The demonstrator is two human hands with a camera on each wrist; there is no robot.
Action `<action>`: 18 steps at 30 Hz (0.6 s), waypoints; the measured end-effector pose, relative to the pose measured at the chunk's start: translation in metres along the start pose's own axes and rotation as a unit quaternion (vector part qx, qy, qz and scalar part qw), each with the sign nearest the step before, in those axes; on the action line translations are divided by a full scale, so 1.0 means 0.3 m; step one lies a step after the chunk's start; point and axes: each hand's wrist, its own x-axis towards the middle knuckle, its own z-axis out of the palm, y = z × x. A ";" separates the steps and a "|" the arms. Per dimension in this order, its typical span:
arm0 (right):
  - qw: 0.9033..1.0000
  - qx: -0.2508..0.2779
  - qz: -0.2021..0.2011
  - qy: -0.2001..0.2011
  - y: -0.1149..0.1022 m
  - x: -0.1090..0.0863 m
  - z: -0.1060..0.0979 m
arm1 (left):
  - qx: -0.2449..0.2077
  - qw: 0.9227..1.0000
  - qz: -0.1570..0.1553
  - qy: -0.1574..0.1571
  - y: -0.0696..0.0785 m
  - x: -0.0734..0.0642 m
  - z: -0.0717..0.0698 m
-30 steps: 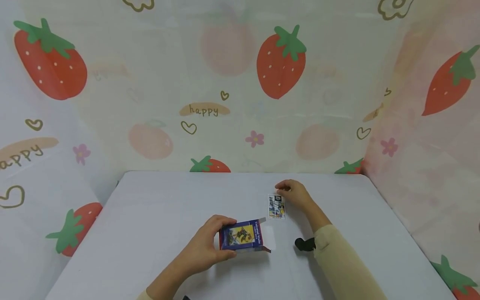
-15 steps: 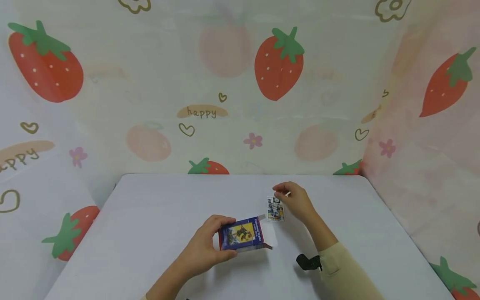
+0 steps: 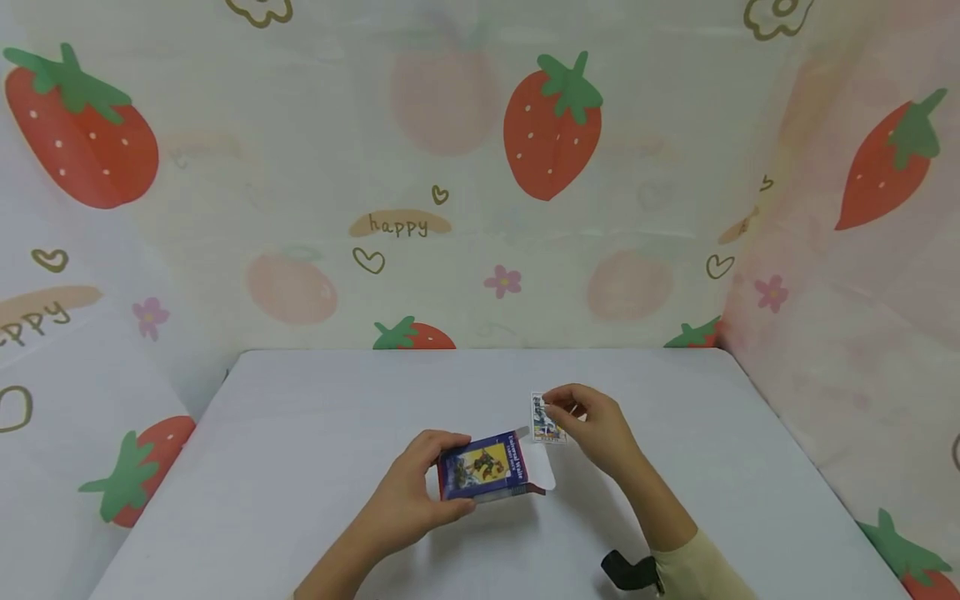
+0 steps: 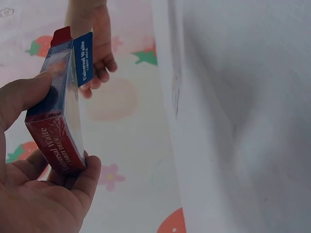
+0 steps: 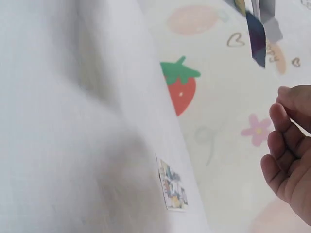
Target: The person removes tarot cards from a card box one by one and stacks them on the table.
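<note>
My left hand (image 3: 401,500) grips a blue and red tarot deck box (image 3: 476,468) by its edges, thumb on the near side. The box is held above the table with its end flap (image 3: 542,473) folded out towards the right. In the left wrist view, the red end of the box (image 4: 56,141) reads "Universal Waite Tarot Deck". A picture card (image 5: 173,187) lies flat on the white table, just past the box's flapped end. Above the card is my right hand (image 3: 600,429), fingers loosely curled and thumb near the index finger. Nothing shows between those fingers in the right wrist view.
The white table (image 3: 315,417) runs back to a cloth backdrop (image 3: 450,167) printed with strawberries. Similar cloth hangs at the left and right sides. A black device (image 3: 628,572) is strapped at my right wrist, beside the pale sleeve (image 3: 701,571).
My right hand has drawn nearer to me and down over the card, covering more of it in the head view. The left hand keeps the box almost in place.
</note>
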 end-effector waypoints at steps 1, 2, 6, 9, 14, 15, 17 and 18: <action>1.000 0.004 0.004 -0.001 -0.007 -0.010 0.000 | 0.001 1.000 0.000 0.001 0.002 0.003 0.001; 1.000 0.009 0.006 -0.002 -0.015 -0.019 -0.001 | 0.002 1.000 0.001 0.002 0.004 0.006 0.002; 1.000 0.025 0.015 -0.008 -0.042 -0.047 0.000 | 0.002 1.000 0.000 0.007 0.009 0.012 0.006; 0.999 0.030 0.011 -0.017 -0.057 -0.064 -0.001 | 0.004 1.000 -0.003 0.011 0.011 0.012 0.009; 0.999 0.038 0.006 -0.037 -0.076 -0.086 -0.007 | 0.004 1.000 -0.007 0.011 0.011 0.016 0.013; 0.998 0.039 0.006 -0.041 -0.078 -0.089 -0.008 | 0.004 1.000 -0.008 0.012 0.011 0.017 0.013; 0.998 0.040 0.007 -0.049 -0.081 -0.093 -0.008 | 0.004 1.000 -0.009 0.013 0.011 0.020 0.015; 0.998 0.040 0.008 -0.053 -0.082 -0.094 -0.008 | 0.004 1.000 -0.009 0.013 0.011 0.021 0.015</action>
